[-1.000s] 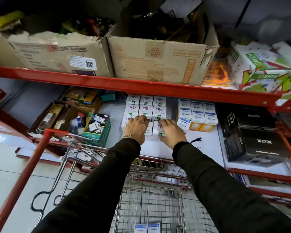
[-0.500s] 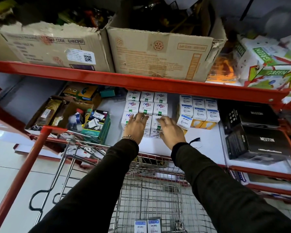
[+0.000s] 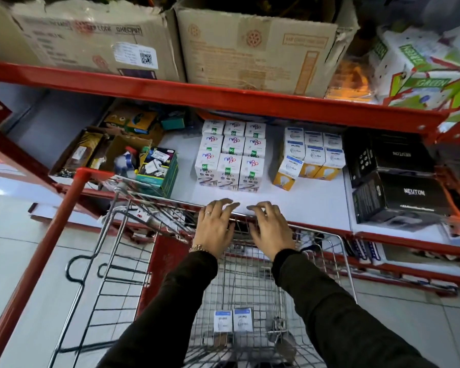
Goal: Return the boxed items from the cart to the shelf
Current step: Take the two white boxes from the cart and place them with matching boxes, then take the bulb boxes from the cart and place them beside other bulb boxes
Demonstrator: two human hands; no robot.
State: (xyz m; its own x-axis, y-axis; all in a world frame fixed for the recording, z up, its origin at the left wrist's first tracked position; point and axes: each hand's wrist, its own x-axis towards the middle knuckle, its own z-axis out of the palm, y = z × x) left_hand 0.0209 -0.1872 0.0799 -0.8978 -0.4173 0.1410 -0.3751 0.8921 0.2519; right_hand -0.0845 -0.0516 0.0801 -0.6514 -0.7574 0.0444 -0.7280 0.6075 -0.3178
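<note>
both hands are empty right now, fingers spread and loose. the left hand [image 3: 215, 227] and right hand [image 3: 270, 229] hover side by side in the middle of the frame, over the far rim of the wire cart [image 3: 340, 251], right at the front edge of the white shelf [image 3: 316, 205]. neither one is gripping anything.

what's left to move: two small white and blue boxes [image 3: 233, 320] standing next to each other on the cart floor, bottom centre of the frame. looks like they match the blue-topped bulb boxes [image 3: 312, 155] stacked right of centre on the shelf, so i'd guess that's where they go. the white boxes with green squares [image 3: 230, 158] sit in a tidy block just left of those.

what could go wrong, imo:
- the cart basket is deep and the boxes sit low, so reaching down past the rim could snag a dark sleeve on the wire
- the front bulb box [image 3: 287, 171] in that stack is turned at an angle and looks less settled, so shoving new ones in beside it could tip it or knock it off the front edge
- grabbing both boxes in one hand could mean a drop, and if these really are bulbs that matters

surface is smooth white shelf board in a red metal frame, with a red beam [image 3: 223, 94] overhead carrying big cardboard cartons [image 3: 255, 46] in the top half of the frame, so headroom is tight. black neuton boxes [image 3: 398, 192] at right, an open carton of odds and ends at left, pale tiled floor below.
</note>
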